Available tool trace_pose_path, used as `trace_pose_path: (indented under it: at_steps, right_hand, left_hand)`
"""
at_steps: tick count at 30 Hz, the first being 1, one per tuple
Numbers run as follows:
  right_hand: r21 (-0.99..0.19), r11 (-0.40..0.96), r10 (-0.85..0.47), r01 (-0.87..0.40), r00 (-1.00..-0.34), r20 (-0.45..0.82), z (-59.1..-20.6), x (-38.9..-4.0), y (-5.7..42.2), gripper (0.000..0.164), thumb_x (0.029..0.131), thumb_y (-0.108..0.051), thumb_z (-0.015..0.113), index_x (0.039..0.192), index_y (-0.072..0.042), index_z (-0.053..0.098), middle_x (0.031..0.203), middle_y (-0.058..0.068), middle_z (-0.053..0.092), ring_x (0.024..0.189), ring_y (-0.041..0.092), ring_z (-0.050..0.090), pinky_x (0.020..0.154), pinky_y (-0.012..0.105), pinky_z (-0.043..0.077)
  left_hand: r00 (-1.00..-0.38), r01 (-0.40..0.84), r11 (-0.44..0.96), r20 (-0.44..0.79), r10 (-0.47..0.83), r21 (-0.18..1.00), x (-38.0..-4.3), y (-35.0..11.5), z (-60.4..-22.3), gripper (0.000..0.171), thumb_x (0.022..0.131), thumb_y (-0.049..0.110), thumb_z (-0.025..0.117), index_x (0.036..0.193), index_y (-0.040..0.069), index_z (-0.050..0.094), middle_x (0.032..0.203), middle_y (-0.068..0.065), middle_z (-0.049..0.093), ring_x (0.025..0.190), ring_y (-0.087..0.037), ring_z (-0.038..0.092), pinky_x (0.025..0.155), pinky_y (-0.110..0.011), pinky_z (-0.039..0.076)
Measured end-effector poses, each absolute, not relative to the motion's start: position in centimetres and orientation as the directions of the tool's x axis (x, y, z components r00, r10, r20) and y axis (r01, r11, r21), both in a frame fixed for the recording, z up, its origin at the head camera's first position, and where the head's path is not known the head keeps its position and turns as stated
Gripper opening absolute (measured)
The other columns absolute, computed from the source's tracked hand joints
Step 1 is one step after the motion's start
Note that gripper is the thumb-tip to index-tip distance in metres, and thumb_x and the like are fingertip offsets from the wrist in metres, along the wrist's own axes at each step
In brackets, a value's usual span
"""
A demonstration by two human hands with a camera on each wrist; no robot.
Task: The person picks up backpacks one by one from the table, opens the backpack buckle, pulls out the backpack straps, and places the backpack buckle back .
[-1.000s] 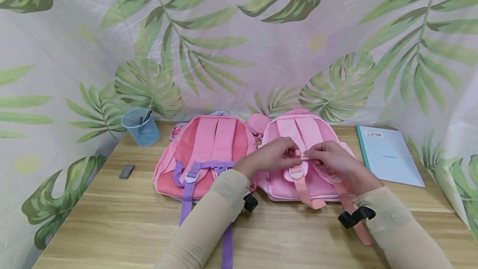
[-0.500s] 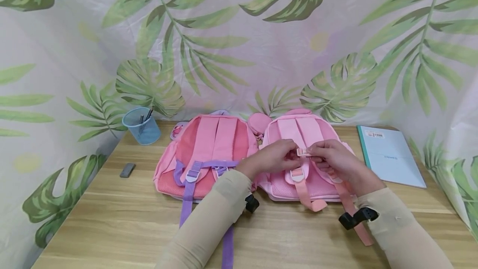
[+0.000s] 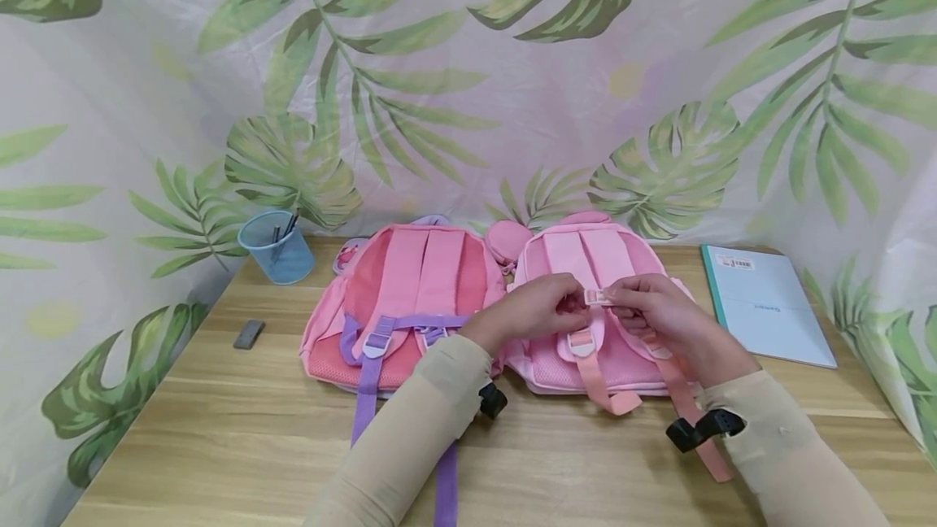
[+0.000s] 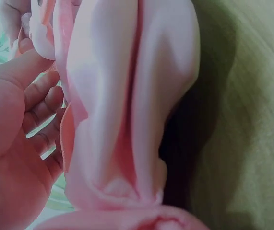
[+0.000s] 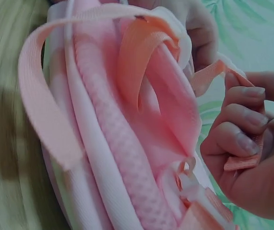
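The right-hand pink backpack (image 3: 542,360) lies on the table, its padded straps facing up. Over its middle, both hands work at a pale buckle (image 3: 598,297) on a peach chest strap. My left hand (image 3: 538,307) pinches the buckle's left side; its fingertips are partly hidden. With thumb and forefinger, my right hand (image 3: 662,320) pinches the right side. In the right wrist view, the peach webbing (image 5: 244,163) runs through the right hand's curled fingers. The left wrist view shows the left palm (image 4: 12,139) beside the bag's side. Below the buckle hangs a peach adjuster strap (image 3: 596,381).
A second pink backpack (image 3: 344,307) with purple straps lies close on the left. Further left stand a blue mesh pen cup (image 3: 285,259) and a small grey block (image 3: 250,335). A light blue notebook (image 3: 776,307) lies on the right. A leaf-patterned cloth (image 3: 410,88) hangs behind.
The buckle has turned up into view between the hands, and the right fingers have shifted slightly up and right. Over the last half second, the hands have hardly moved.
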State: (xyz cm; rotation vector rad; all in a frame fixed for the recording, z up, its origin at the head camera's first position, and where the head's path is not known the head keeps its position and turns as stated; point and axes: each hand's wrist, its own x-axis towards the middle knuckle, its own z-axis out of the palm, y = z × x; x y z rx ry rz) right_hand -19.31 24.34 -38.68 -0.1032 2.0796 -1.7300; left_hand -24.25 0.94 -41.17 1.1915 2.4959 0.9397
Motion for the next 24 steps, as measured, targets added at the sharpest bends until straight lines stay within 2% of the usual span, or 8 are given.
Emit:
trace_pose_path:
  at_steps: [8, 11, 14, 16, 22, 24]
  right_hand:
    - [-0.908, 0.372, -0.253, 0.191, -0.921, -0.298, -38.8, -19.1, 24.4, 0.028, 0.113, -0.024, 0.056, 0.113, 0.0, 0.07, 0.078, -0.004, 0.053, 0.067, 0.008, 0.047, 0.062, 0.023, 0.043]
    - [-0.907, 0.378, -0.257, 0.184, -0.921, -0.294, -38.9, -19.1, 24.6, 0.029, 0.113, -0.026, 0.056, 0.11, 0.001, 0.067, 0.078, -0.003, 0.05, 0.066, 0.01, 0.044, 0.06, 0.024, 0.04]
    - [-0.912, 0.364, -0.262, 0.192, -0.918, -0.297, -39.0, -19.0, 24.7, 0.031, 0.113, -0.03, 0.058, 0.099, -0.002, 0.064, 0.077, -0.002, 0.049, 0.065, 0.011, 0.041, 0.059, 0.025, 0.037]
    - [-0.916, 0.351, -0.264, 0.192, -0.918, -0.294, -39.0, -19.0, 24.9, 0.033, 0.113, -0.031, 0.058, 0.1, -0.002, 0.064, 0.077, -0.001, 0.05, 0.065, 0.012, 0.042, 0.058, 0.025, 0.037]
    - [-0.926, 0.355, -0.343, 0.126, -0.904, -0.255, -38.7, -19.1, 26.0, 0.036, 0.112, -0.019, 0.059, 0.13, 0.012, 0.064, 0.079, -0.003, 0.058, 0.068, 0.009, 0.051, 0.06, 0.022, 0.045]
    - [-0.919, 0.378, -0.352, 0.108, -0.902, -0.251, -38.5, -19.2, 26.1, 0.037, 0.11, -0.017, 0.061, 0.132, 0.013, 0.064, 0.077, -0.003, 0.057, 0.067, 0.008, 0.052, 0.059, 0.022, 0.047]
  left_hand:
    - [-0.691, 0.535, 0.387, 0.125, 0.712, 0.751, -23.9, 0.5, -40.9, 0.029, 0.103, 0.026, 0.076, 0.125, 0.01, 0.069, 0.104, -0.001, 0.068, 0.094, -0.01, 0.059, 0.085, -0.021, 0.05]
    - [-0.682, 0.547, 0.363, 0.15, 0.716, 0.754, -23.8, 0.5, -40.7, 0.026, 0.104, 0.023, 0.075, 0.125, 0.009, 0.07, 0.105, -0.003, 0.069, 0.096, -0.01, 0.06, 0.087, -0.021, 0.05]
    - [-0.678, 0.558, 0.37, 0.152, 0.719, 0.743, -23.8, 0.6, -40.5, 0.024, 0.104, 0.023, 0.075, 0.122, 0.008, 0.071, 0.104, -0.003, 0.07, 0.096, -0.009, 0.06, 0.087, -0.02, 0.05]
    - [-0.677, 0.564, 0.369, 0.158, 0.719, 0.739, -23.8, 0.6, -40.5, 0.024, 0.104, 0.022, 0.075, 0.121, 0.007, 0.071, 0.105, -0.004, 0.071, 0.096, -0.01, 0.061, 0.087, -0.019, 0.05]
    - [-0.674, 0.553, 0.334, 0.175, 0.718, 0.763, -24.1, 0.5, -40.8, 0.023, 0.103, 0.02, 0.075, 0.121, 0.006, 0.072, 0.105, -0.006, 0.073, 0.094, -0.01, 0.063, 0.085, -0.018, 0.052]
    - [-0.679, 0.539, 0.327, 0.171, 0.714, 0.776, -24.2, 0.5, -40.9, 0.022, 0.103, 0.02, 0.076, 0.12, 0.006, 0.072, 0.104, -0.006, 0.073, 0.093, -0.008, 0.063, 0.084, -0.018, 0.053]
